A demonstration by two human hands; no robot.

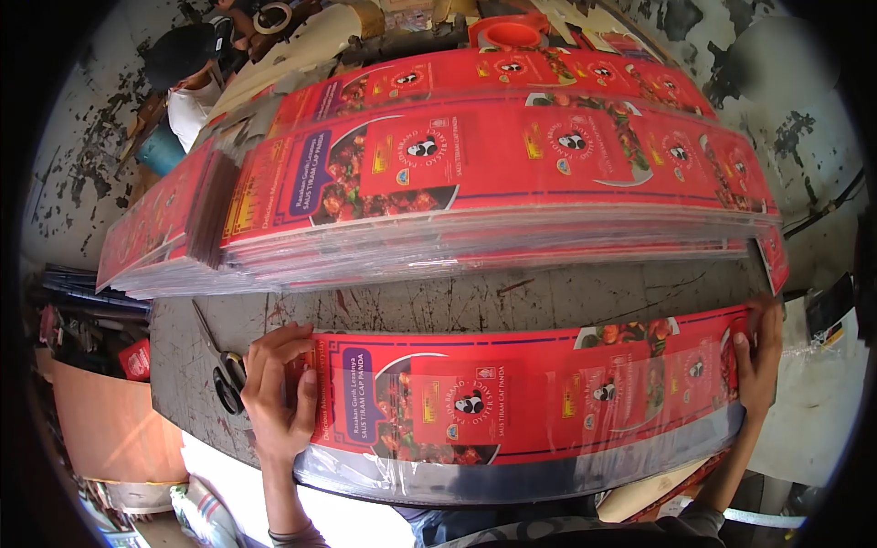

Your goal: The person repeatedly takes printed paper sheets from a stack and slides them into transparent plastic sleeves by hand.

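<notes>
A long red printed banner point(539, 402) with panda logos and food pictures lies crosswise on the grey table before me. Clear glossy plastic point(512, 479) extends along its near edge. My left hand point(279, 388) grips the banner's left end, the thumb on the printed face and the fingers bent over the edge. At the opposite end, my right hand point(760, 356) holds the right edge, its fingers partly hidden. Black-handled scissors point(228, 382) lie just left of my left hand.
Behind the banner, a thick stack of similar red banners point(493, 173) spans the table point(438, 306), with a smaller pile point(164, 224) at its left. A red tape roll point(512, 33) sits at the back. Another person point(192, 100) is at the upper left.
</notes>
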